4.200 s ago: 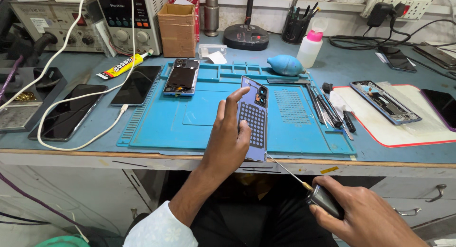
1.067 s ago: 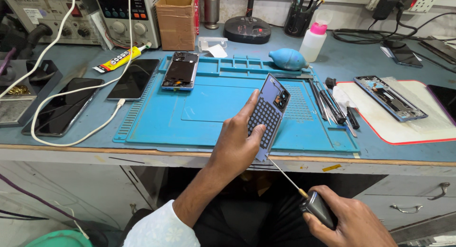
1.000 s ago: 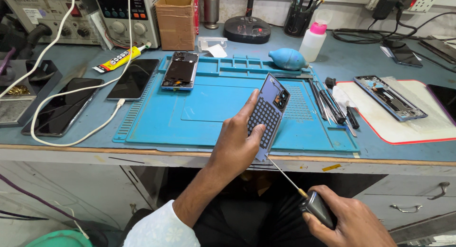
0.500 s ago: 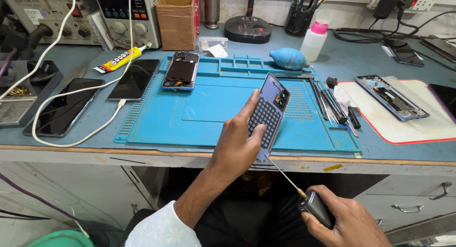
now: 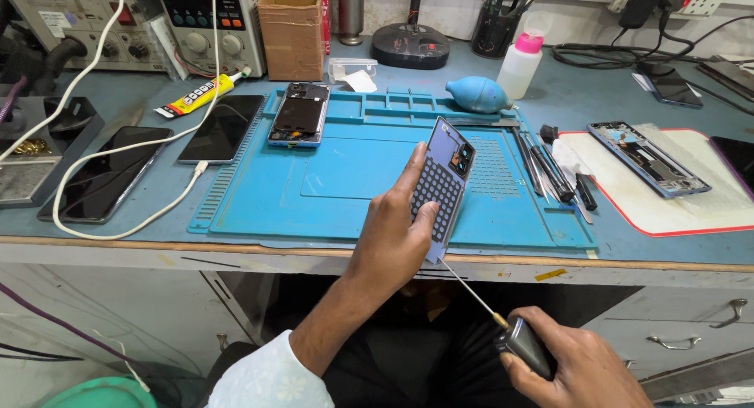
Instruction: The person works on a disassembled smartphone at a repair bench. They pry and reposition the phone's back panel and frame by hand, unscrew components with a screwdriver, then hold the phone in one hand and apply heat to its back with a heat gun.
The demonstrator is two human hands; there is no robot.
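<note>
My left hand (image 5: 393,235) grips a phone (image 5: 442,186) in a dark perforated case, holding it tilted upright over the front edge of the blue work mat (image 5: 345,172). Below the bench edge, my right hand (image 5: 577,369) is closed around the black handle of a thin screwdriver (image 5: 503,322). Its shaft slants up to the phone's bottom edge and the tip touches there.
An opened phone (image 5: 298,113) lies at the mat's back left. Two dark phones (image 5: 102,172) and a white cable (image 5: 133,149) sit on the left. Tweezers and tools (image 5: 554,172) line the mat's right side. A phone frame (image 5: 648,157) rests on a white pad. A blue blower (image 5: 477,95) stands behind.
The phone has tilted to the right in my left hand compared with the earliest frame. The screwdriver tip stays at its bottom edge. Over the last second nothing moves visibly.
</note>
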